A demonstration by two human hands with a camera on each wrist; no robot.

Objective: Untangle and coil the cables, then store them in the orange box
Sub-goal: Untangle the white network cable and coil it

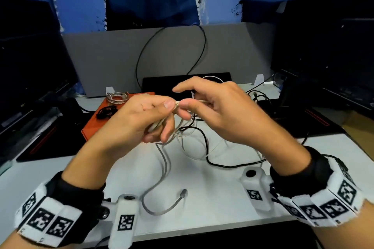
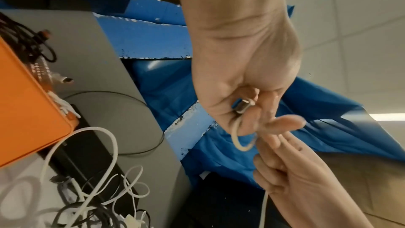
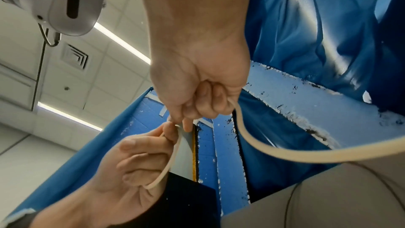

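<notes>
Holding both hands up above the white table, the person has bare room near the front edge, where only a gray cable lies. The left hand curls its fingers round a small loop of cream cable and its metal plug. The right hand pinches the same cable just beside it, pointer finger sticking out. The orange box sits far left, with coiled cables on it. A tangle of white and black cables lies under the hands.

Dim, fisheye edges, slight blur
</notes>
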